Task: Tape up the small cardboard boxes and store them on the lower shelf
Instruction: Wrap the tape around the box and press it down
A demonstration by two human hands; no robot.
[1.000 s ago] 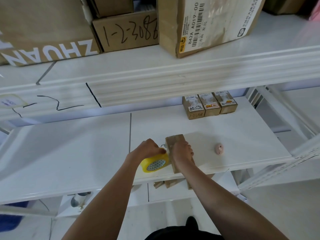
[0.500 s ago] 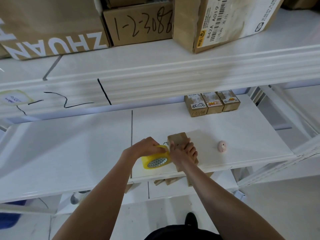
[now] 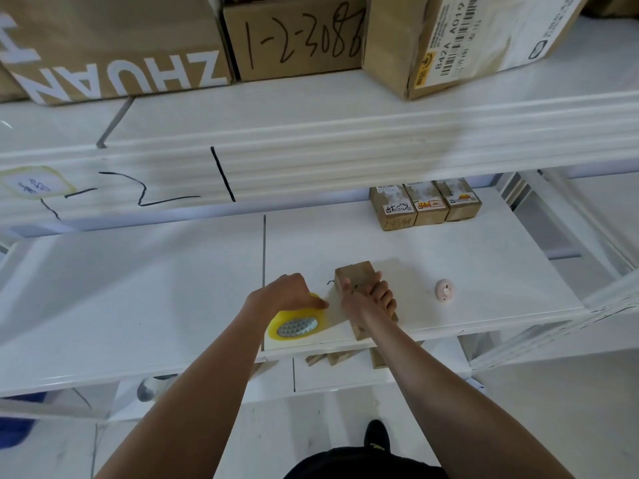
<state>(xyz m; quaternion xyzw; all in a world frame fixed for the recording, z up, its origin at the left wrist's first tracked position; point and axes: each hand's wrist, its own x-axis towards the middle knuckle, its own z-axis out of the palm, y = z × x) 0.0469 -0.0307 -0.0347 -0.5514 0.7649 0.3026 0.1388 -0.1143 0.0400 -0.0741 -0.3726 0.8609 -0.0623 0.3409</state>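
The left hand (image 3: 287, 293) drew the yellow tape roll (image 3: 294, 321) leftward, away from the small cardboard box (image 3: 356, 276), opening a gap. The right hand (image 3: 368, 299) curled its fingers over that box.

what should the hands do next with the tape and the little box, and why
Probably draw the tape roll a little further left, then cut. The left hand grips the yellow roll, now apart from the small cardboard box, which the right hand clamps to the shelf. A pale strip seems to span the gap, though it is hard to make out.
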